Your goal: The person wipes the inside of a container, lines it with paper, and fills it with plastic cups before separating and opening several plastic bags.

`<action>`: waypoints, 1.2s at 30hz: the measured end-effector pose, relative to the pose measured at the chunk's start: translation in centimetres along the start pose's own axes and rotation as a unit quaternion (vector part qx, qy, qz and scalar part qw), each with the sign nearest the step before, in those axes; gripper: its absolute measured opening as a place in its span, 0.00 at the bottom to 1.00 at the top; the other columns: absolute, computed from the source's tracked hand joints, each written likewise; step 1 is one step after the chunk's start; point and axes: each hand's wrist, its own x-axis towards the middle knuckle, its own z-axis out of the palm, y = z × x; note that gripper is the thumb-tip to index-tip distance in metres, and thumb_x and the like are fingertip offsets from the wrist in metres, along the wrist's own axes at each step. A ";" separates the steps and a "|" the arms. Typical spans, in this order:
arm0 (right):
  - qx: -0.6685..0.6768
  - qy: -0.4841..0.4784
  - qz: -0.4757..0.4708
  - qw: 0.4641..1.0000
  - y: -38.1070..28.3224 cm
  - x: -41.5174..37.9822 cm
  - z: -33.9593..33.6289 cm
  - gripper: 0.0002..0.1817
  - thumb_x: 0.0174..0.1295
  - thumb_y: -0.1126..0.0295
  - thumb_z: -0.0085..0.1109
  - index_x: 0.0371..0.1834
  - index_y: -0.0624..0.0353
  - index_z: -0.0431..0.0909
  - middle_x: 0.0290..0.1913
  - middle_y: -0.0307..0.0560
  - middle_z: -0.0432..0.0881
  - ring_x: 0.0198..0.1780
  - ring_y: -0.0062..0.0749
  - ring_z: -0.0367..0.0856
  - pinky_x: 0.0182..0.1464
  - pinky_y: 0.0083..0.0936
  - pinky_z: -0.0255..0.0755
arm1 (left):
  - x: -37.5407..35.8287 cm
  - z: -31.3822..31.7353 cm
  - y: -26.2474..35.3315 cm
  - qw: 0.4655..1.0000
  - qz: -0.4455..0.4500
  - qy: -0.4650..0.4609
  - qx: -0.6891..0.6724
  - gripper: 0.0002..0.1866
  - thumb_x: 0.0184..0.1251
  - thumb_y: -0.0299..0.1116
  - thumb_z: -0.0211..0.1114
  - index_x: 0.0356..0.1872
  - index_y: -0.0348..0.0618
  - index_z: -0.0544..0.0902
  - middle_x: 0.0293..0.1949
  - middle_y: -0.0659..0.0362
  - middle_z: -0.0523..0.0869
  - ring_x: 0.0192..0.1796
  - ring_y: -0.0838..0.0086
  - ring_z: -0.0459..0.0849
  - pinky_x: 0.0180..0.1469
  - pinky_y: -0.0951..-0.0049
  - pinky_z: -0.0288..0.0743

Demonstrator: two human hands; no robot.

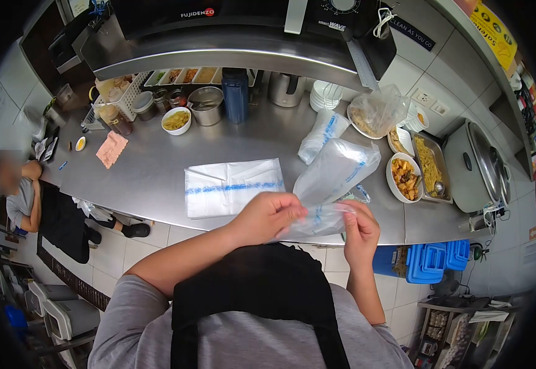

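Steel counter (157, 178); left hand (268, 215), right hand (359, 229) pinching plastic bag (320, 218), seemingly lying crosswise

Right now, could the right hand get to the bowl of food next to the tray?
Probably yes. The right hand is pinching a clear plastic bag along with the left hand, but the bowl sits just beyond it on the counter, with nothing between.
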 end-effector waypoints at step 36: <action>0.353 -0.012 0.484 0.801 17.2 4.7 5.7 0.09 0.70 0.60 0.50 0.44 0.50 0.77 0.27 0.35 0.77 0.19 0.18 0.66 0.17 0.19 0.51 | 11.7 0.2 -15.0 0.934 -0.152 0.153 -0.286 0.07 0.77 0.40 0.49 0.47 0.53 0.72 0.29 0.68 0.71 0.26 0.84 0.64 0.23 0.81 0.53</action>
